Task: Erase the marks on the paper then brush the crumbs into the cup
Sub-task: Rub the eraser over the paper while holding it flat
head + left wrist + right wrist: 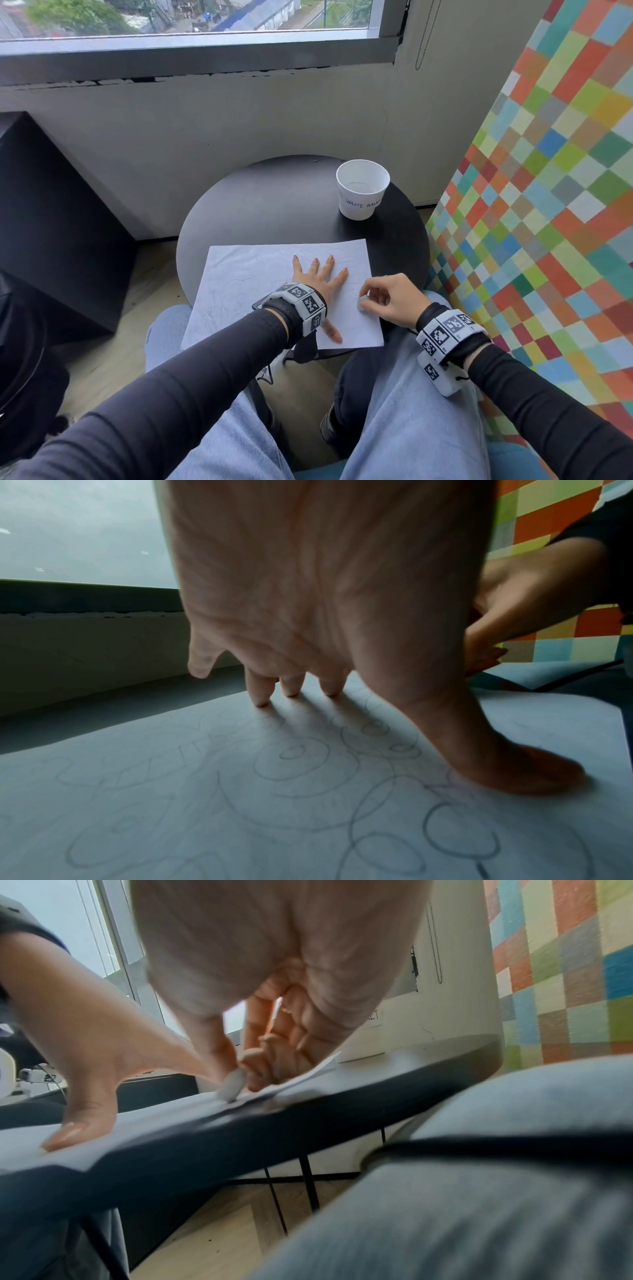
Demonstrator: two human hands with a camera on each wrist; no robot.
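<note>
A white sheet of paper (246,284) with faint pencil circles and scribbles (291,753) lies on the round black table (274,205). My left hand (318,277) lies flat on the sheet with fingers spread, its thumb (514,764) pressing the near edge. My right hand (380,298) pinches a small white eraser (232,1083) between thumb and fingers, its tip down on the paper's right side. A white paper cup (362,188) marked "WASTE BASKET" stands upright at the table's far right, apart from both hands.
The paper's near edge overhangs the table above my knees in blue jeans (411,411). A multicoloured checked panel (548,171) rises close on the right. A black box (51,222) stands to the left, a wall and window sill (205,61) behind.
</note>
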